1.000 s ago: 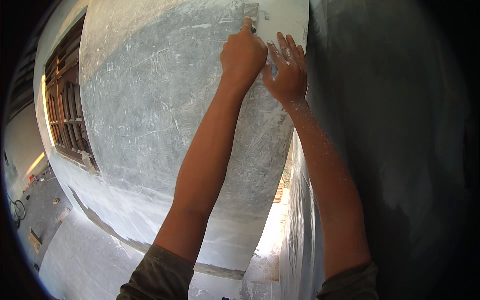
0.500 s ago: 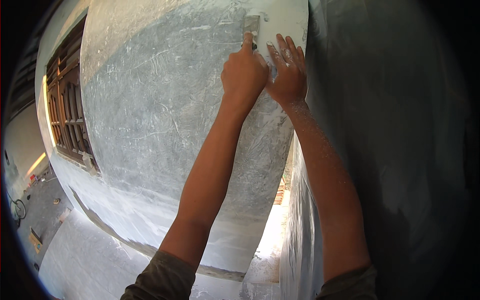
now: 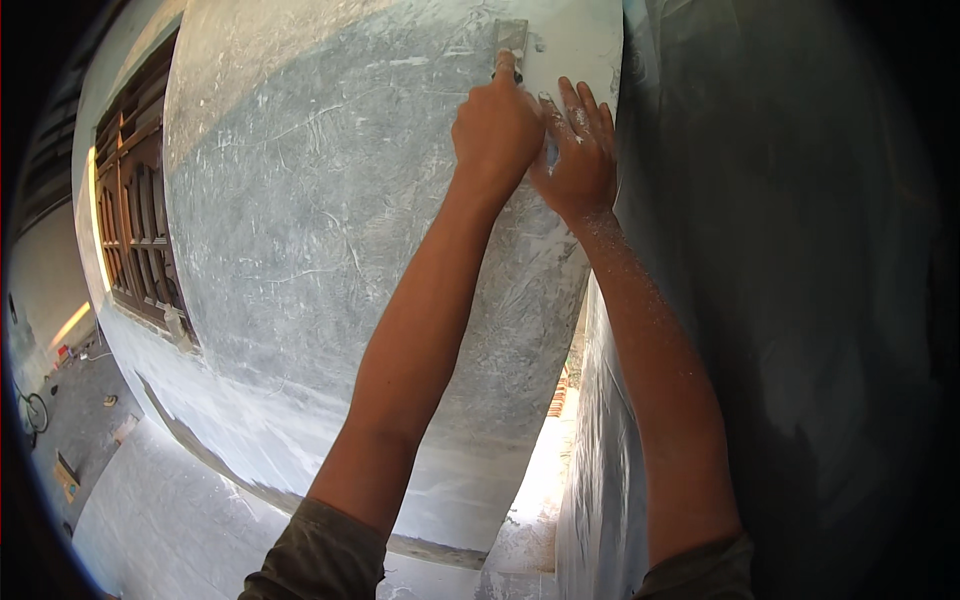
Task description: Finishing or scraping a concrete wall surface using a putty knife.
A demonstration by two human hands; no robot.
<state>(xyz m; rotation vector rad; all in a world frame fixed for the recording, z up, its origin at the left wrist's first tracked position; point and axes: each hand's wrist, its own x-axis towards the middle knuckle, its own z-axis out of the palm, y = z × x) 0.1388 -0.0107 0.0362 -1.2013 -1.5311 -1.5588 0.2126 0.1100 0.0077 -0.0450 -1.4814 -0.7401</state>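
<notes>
High on the grey plastered wall (image 3: 330, 230), my left hand (image 3: 497, 130) is closed round a putty knife (image 3: 511, 36). Its index finger lies along the flat blade, which points up and rests against the wall; the handle is hidden under the hand. My right hand (image 3: 583, 160) is just to the right, close to the wall's right edge. Its fingers are spread, with white putty or powder on them. White specks also dust the right forearm. A small pale patch shows between the two hands, and I cannot make out what it is.
On the left, a brown wooden window (image 3: 140, 215) is set in the wall, with a small bottle (image 3: 174, 322) on its sill. A dark wall (image 3: 800, 250) stands close on the right, past a bright narrow gap (image 3: 548, 455). A bicycle wheel (image 3: 36, 412) shows at far left.
My left hand and the putty knife have shifted slightly up and right in the picture. The right hand has barely moved and its fingers remain spread.
</notes>
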